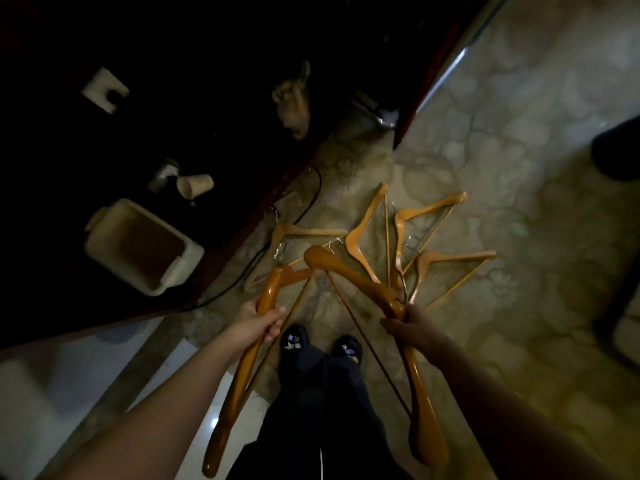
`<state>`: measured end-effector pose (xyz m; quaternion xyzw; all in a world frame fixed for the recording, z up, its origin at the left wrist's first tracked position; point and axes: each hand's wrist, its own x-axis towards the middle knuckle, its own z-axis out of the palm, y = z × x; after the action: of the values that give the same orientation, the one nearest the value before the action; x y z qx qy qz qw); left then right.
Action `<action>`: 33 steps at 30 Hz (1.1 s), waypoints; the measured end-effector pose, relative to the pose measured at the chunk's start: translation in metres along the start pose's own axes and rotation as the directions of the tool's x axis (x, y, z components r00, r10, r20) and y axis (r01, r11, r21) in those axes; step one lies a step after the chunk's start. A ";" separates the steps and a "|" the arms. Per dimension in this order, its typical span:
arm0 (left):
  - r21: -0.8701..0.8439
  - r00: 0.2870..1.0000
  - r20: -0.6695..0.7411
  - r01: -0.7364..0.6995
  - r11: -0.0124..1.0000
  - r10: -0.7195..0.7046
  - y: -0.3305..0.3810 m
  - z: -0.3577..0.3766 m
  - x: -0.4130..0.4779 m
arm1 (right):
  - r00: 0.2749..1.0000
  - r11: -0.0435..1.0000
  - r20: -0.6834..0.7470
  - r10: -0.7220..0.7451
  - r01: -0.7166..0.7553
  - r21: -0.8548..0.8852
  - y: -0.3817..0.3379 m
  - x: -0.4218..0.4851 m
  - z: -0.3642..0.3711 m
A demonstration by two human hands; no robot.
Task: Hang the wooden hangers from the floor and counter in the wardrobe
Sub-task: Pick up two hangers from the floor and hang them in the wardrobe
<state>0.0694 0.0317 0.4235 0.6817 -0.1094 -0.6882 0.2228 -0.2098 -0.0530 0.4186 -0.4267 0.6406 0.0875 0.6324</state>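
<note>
Dim light, patterned floor point(519, 161), dark counter point(62, 150) at left — white tray point(98, 237), paper cup point(195, 185)

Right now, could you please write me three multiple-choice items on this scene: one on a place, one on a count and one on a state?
1. Where do the loose hangers lie?
A. on the counter
B. on the patterned carpet
C. in a tray

2. How many hangers lie unheld?
A. one
B. four
C. eight

3. What is the left hand doing?
A. hanging open
B. gripping a hanger
C. pressing the floor

Key:
1 B, they are spread over the carpet.
2 B, four can be counted there.
3 B, its fingers curl round the left hanger, as the right hand holds the right hanger.
</note>
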 end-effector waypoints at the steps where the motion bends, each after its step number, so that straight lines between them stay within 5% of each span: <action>1: 0.001 1.000 0.010 -0.012 1.000 0.012 0.009 -0.005 -0.022 | 1.000 0.999 0.002 -0.024 0.024 -0.038 -0.010 -0.019 -0.001; 11: -0.065 0.994 -0.066 -0.091 0.994 0.087 0.017 -0.028 -0.179 | 0.990 0.973 0.042 -0.133 0.138 -0.182 -0.081 -0.139 0.008; 18: -0.142 0.961 -0.271 -0.099 0.985 0.058 -0.030 -0.013 -0.215 | 0.949 0.886 0.258 -0.181 0.271 -0.375 -0.114 -0.146 0.021; 26: -0.328 0.777 -0.613 -0.084 0.941 -0.145 -0.065 0.065 -0.223 | 0.875 0.631 0.471 -0.112 0.429 -0.646 -0.154 -0.118 0.017; 33: -0.557 0.561 -0.725 -0.135 0.819 -0.400 -0.109 0.141 -0.241 | 0.830 0.389 0.558 -0.008 0.516 -0.763 -0.161 -0.104 0.014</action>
<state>-0.0942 0.2153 0.5950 0.8308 0.2650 -0.3091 0.3796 -0.1105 -0.0984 0.5766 -0.7582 0.2425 0.4068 0.4481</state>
